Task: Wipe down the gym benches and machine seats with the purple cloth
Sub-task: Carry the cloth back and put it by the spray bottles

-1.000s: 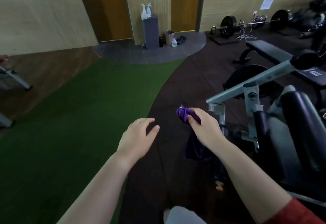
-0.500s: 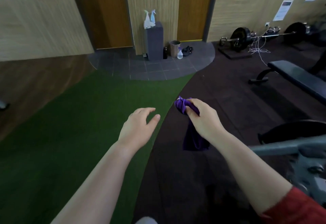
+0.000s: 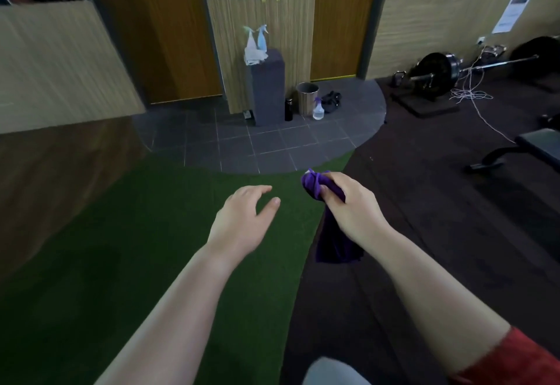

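My right hand (image 3: 353, 207) grips the bunched purple cloth (image 3: 331, 242), which hangs down below my fist over the dark rubber floor. My left hand (image 3: 242, 221) floats beside it with relaxed, spread fingers and holds nothing. A flat black gym bench (image 3: 542, 145) shows at the right edge, well away from both hands. No machine seat is in view.
A dark pedestal (image 3: 268, 88) with two spray bottles (image 3: 257, 38) stands ahead on the grey tiles, beside a metal bin (image 3: 307, 97) and a floor spray bottle (image 3: 317, 109). A loaded barbell (image 3: 436, 71) and loose white cord (image 3: 472, 94) lie at the right. Green turf (image 3: 121, 248) spreads left.
My view has swung left and forward, away from the grey machine, which has left the frame. The pedestal and tiles are nearer. My hands keep the same pose, cloth still held.
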